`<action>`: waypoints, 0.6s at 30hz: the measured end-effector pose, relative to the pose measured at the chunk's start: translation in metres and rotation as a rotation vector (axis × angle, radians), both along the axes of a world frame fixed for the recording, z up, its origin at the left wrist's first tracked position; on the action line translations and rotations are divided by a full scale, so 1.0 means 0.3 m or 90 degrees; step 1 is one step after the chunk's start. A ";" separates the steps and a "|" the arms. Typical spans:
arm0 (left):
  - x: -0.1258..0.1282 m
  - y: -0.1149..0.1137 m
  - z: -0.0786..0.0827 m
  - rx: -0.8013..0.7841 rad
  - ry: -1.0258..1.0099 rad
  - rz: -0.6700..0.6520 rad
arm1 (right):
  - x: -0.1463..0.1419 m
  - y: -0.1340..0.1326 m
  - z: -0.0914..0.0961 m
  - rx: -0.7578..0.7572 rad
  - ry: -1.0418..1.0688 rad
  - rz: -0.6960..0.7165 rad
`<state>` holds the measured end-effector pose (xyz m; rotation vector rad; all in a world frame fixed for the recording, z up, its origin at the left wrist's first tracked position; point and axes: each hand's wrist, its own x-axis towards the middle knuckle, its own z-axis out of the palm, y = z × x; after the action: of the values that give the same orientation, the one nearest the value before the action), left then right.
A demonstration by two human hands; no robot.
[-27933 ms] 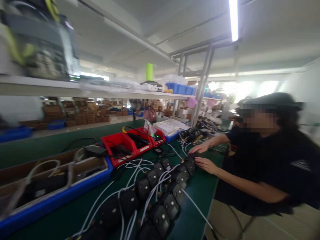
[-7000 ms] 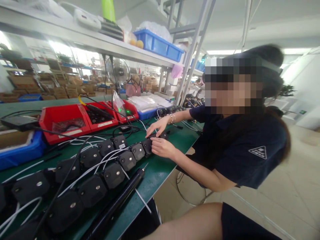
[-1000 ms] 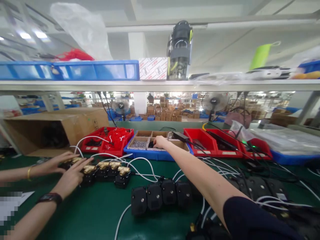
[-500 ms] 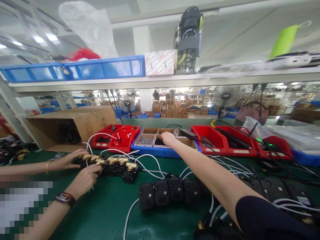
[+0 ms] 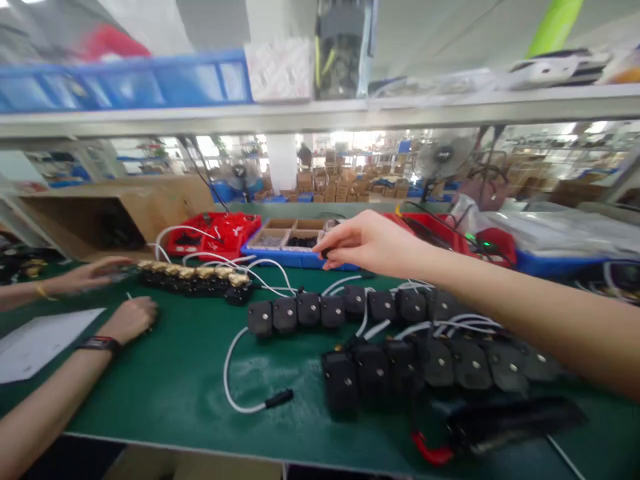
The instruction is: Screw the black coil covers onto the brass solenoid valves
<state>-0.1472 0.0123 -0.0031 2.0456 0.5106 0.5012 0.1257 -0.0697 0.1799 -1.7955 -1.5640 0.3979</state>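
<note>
Right hand (image 5: 375, 243) nearly closed, pinching small black part (image 5: 325, 253) near blue tray (image 5: 280, 257), grip I judge fits its size; left hand out of view, cannot tell state. Black boxes (image 5: 285, 315) rowed on bench (image 5: 175, 380), probably for easy reach.
</note>
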 end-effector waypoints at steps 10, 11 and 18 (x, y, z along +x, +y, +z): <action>0.049 -0.616 -0.120 -0.040 -0.076 -0.176 | -0.369 -0.825 -0.387 -0.054 0.426 -0.085; 0.061 -0.632 -0.123 -0.020 -0.068 -0.193 | -0.390 -0.855 -0.462 -0.074 0.540 -0.147; 0.083 -0.762 -0.192 -0.031 -0.019 -0.259 | -0.529 -0.988 -0.739 -0.091 0.933 -0.349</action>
<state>-0.1222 -0.2163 -0.0608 2.0217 0.0799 0.2705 -0.0329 -0.3661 -0.0417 -1.2799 -0.0272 1.1810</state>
